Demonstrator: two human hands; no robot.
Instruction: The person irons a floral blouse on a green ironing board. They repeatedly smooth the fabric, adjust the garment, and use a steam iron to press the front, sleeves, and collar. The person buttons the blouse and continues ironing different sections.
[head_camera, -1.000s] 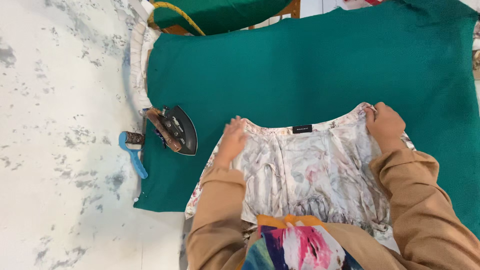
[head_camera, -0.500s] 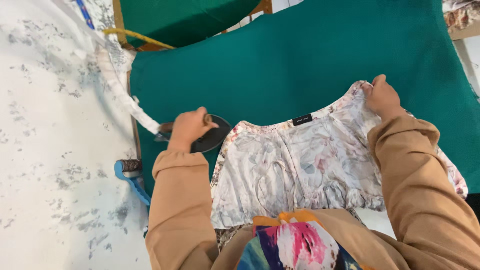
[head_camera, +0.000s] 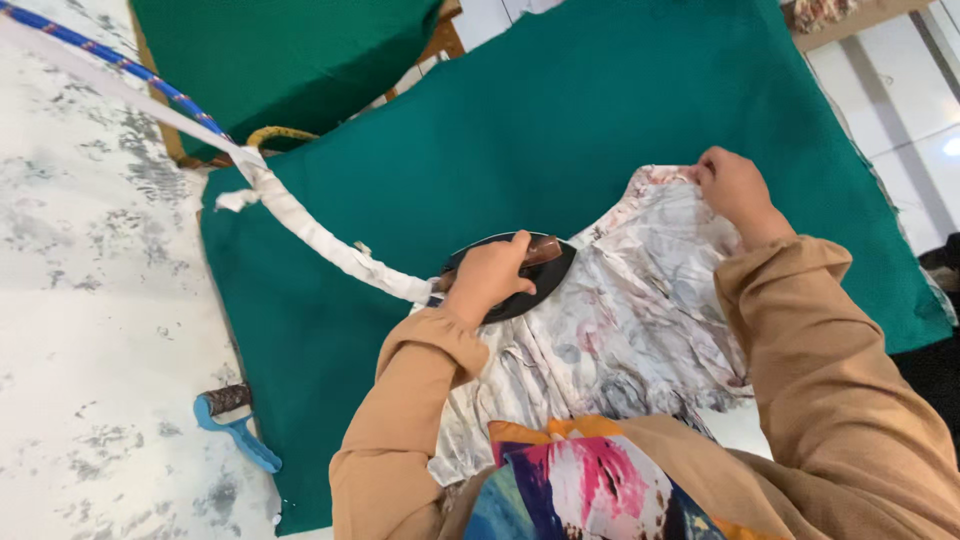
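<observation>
The left hand (head_camera: 487, 278) grasps the iron (head_camera: 510, 275) on the garment (head_camera: 620, 320); at three o'clock, the right hand (head_camera: 735, 188) fingers pinch its edge.

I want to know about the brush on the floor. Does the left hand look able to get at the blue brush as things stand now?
Probably not at once. The left hand is closed on the handle of the iron, on the garment. The blue brush lies off the green cloth, on the floor, with nothing covering it.

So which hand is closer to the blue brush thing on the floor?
The left hand. It grips the iron, up and right of the blue brush. The right hand holds the garment's far edge, much farther away.
</observation>
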